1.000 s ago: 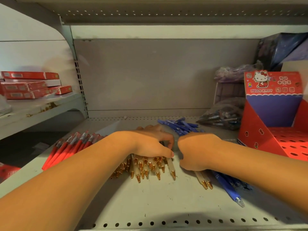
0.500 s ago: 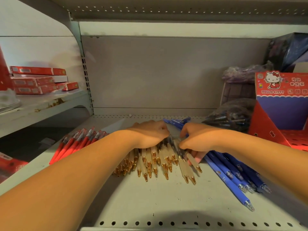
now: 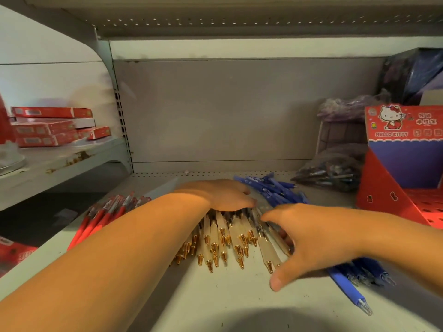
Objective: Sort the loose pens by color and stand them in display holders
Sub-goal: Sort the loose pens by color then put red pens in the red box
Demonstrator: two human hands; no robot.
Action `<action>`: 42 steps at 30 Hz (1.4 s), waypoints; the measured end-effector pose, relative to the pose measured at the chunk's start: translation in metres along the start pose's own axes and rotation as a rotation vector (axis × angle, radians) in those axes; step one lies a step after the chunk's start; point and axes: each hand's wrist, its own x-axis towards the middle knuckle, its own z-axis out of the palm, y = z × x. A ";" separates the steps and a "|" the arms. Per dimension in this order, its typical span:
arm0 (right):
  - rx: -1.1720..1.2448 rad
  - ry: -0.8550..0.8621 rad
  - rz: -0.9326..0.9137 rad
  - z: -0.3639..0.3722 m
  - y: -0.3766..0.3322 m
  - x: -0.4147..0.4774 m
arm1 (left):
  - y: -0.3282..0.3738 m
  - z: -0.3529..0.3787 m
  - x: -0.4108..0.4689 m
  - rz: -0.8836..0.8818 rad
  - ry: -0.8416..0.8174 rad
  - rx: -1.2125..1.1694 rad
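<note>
Cream pens (image 3: 230,238) lie under flat left hand (image 3: 225,195), spread right hand (image 3: 309,243).

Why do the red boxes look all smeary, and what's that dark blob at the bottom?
Head view: the red boxes on the side shelf are motion-blurred and stretched by the wide lens; the dark blob on the shelf looks like a shadow, probably of the person; the cream pens in the middle look sharper.

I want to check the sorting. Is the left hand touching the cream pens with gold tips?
Touching. In the head view the left hand lies flat on the upper ends of the cream pens, with no gap visible between the palm and them.
</note>
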 end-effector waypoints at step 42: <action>0.286 0.275 -0.134 0.030 0.012 0.021 | -0.001 0.008 0.000 -0.003 0.102 -0.044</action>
